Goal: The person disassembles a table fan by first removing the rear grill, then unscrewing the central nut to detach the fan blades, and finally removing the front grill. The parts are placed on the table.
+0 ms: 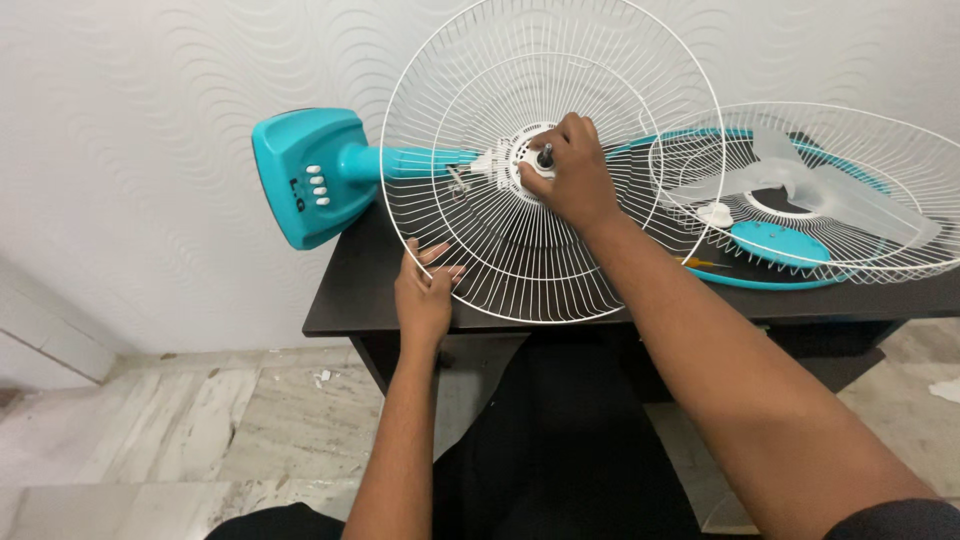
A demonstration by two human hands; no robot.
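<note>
Two wire guards lie on the dark bench (340, 300). Rear guard (520, 240), mounted on the teal fan (305, 175), stands tilted toward the viewer; front guard (860, 200) lies flat at right, holding clear blades (800, 185). Right hand (572, 175) covers the hub, fingers (560, 135) curled beside the motor shaft (545, 156). Left hand (425, 295) pinches the rear guard's lower rim, the wire passing between thumb and fingers.

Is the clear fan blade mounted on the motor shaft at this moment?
No. The clear fan blade lies in the other grille on the right, while the right hand touches the bare shaft.
</note>
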